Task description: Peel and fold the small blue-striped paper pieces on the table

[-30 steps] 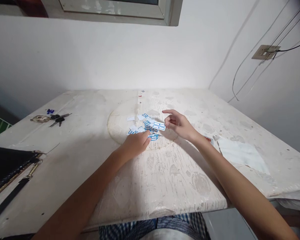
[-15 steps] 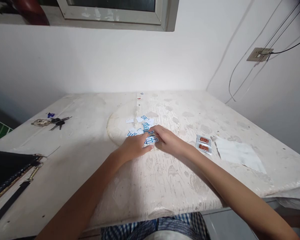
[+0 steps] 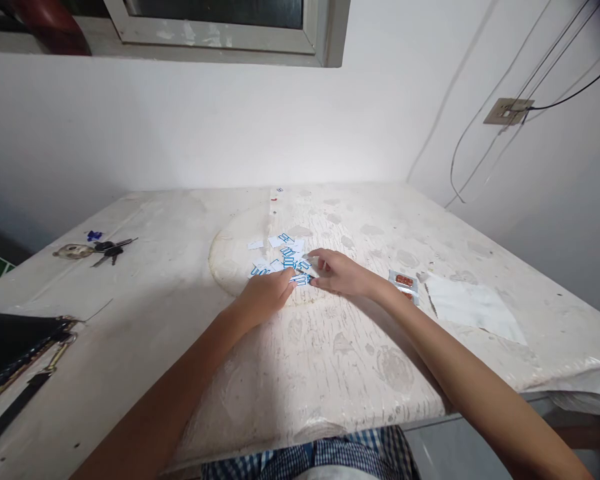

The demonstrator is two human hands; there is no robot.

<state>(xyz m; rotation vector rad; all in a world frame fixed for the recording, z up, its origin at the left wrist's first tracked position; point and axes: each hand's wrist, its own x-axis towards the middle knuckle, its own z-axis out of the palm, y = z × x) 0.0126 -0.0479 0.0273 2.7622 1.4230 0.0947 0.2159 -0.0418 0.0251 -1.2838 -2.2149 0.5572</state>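
Note:
My left hand (image 3: 269, 293) is closed, its thumb and fingers pinching a small white paper strip with blue print (image 3: 300, 279). To the right of it, my right hand (image 3: 337, 270) has its index finger and thumb apart, the thumb close to the strip's right end. Whether that thumb touches the strip I cannot tell. Just beyond both hands lies a loose cluster of small white paper pieces (image 3: 255, 245), several with blue markings, partly hidden by my fingers.
The covered table (image 3: 360, 373) also bears a blister pack of reddish-brown tablets (image 3: 405, 281) and a white sheet (image 3: 473, 307) at right. Keys (image 3: 109, 249), a small blue piece (image 3: 95, 235) and a black pouch (image 3: 15, 343) lie at left. Tiny scraps (image 3: 274, 199) are near the wall.
My right hand has opened, its index finger and thumb spreading away from the paper strip. My left hand keeps its pinch. The whole view has shifted slightly.

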